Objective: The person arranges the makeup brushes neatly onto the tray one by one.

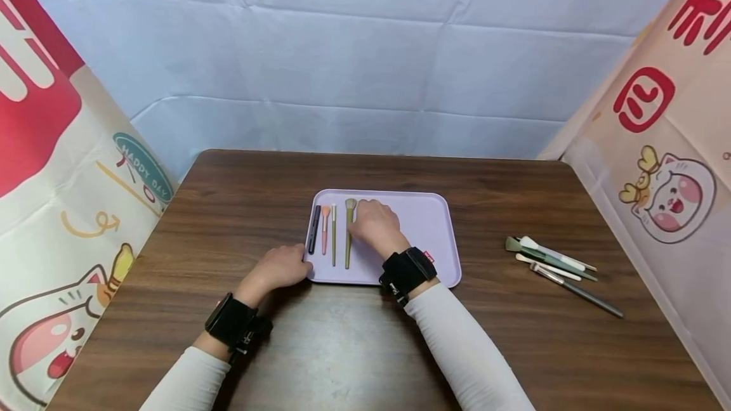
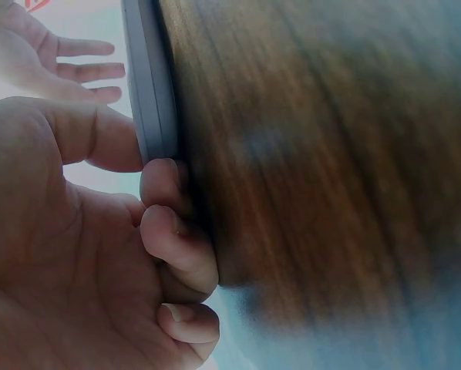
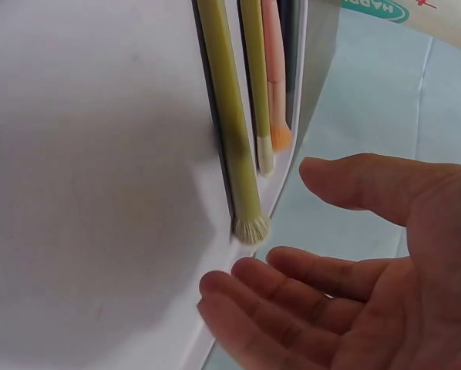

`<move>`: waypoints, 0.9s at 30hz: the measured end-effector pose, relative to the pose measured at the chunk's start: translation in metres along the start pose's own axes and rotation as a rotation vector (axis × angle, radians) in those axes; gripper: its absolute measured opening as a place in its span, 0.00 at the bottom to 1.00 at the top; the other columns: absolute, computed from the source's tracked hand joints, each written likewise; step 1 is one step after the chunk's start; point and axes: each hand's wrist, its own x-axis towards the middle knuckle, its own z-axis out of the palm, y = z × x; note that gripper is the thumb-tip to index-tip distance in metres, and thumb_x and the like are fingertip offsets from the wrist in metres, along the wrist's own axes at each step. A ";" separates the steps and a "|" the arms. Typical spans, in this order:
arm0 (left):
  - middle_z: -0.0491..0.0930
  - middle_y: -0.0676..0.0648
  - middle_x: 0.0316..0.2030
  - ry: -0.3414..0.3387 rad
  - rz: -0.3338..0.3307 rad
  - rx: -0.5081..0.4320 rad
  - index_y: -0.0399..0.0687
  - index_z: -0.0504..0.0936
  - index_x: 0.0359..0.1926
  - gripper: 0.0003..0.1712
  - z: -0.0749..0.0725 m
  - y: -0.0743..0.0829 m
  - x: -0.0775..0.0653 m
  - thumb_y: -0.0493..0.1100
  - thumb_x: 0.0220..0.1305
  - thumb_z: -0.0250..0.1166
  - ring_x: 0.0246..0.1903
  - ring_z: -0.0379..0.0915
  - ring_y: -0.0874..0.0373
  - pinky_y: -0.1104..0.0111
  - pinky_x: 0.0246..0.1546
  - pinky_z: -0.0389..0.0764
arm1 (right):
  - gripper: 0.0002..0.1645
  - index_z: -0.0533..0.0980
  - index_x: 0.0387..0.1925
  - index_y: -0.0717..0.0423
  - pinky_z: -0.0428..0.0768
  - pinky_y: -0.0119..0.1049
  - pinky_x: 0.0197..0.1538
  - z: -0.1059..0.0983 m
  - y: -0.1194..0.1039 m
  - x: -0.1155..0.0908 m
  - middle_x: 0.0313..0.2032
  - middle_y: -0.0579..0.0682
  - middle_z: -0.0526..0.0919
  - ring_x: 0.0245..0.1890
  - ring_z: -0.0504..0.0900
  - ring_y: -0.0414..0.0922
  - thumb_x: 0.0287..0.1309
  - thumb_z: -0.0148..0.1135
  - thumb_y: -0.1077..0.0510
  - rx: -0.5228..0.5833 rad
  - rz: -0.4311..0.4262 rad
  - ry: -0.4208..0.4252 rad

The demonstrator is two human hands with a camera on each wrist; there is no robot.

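Observation:
A lilac tray point(image 1: 419, 227) lies on the table. My left hand point(image 1: 285, 266) grips its near left corner, thumb and fingers at the tray's rim point(image 2: 155, 92). On the tray's left side a black stick point(image 1: 314, 230), a pink makeup brush point(image 1: 325, 233), a thin olive makeup brush point(image 1: 334, 240) and a thicker olive makeup brush point(image 1: 348, 243) lie side by side, roughly parallel. Beside the thicker brush is my right hand point(image 1: 377, 224). In the right wrist view its fingers are extended near the pale bristles, apart from the brush point(image 3: 234, 123), holding nothing.
On the table's right side lies a loose pile of several brushes, among them a green brush point(image 1: 548, 259), a white-headed brush point(image 1: 551, 251) and a dark grey brush point(image 1: 582, 292). A pale blue cloth point(image 1: 354, 68) hangs behind the brown wooden table point(image 1: 251, 208); printed cloths flank it.

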 end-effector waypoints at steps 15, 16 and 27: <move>0.82 0.41 0.35 -0.004 0.002 -0.003 0.37 0.79 0.41 0.16 -0.003 0.001 -0.001 0.47 0.63 0.57 0.32 0.75 0.50 0.53 0.41 0.76 | 0.28 0.77 0.56 0.60 0.79 0.47 0.46 -0.007 0.021 -0.010 0.48 0.57 0.83 0.41 0.80 0.51 0.62 0.67 0.46 -0.063 -0.059 0.027; 0.82 0.41 0.35 -0.004 0.004 -0.004 0.38 0.79 0.41 0.15 -0.003 0.001 -0.001 0.47 0.63 0.57 0.32 0.74 0.50 0.53 0.40 0.76 | 0.28 0.77 0.56 0.60 0.79 0.48 0.47 -0.007 0.023 -0.011 0.49 0.58 0.83 0.42 0.80 0.52 0.62 0.67 0.46 -0.063 -0.064 0.032; 0.82 0.42 0.35 0.006 0.001 -0.001 0.38 0.79 0.42 0.16 -0.001 0.001 -0.002 0.47 0.63 0.58 0.32 0.74 0.50 0.54 0.40 0.76 | 0.37 0.71 0.67 0.59 0.75 0.56 0.57 -0.015 0.045 -0.020 0.60 0.60 0.78 0.56 0.79 0.59 0.62 0.66 0.45 -0.086 -0.066 0.054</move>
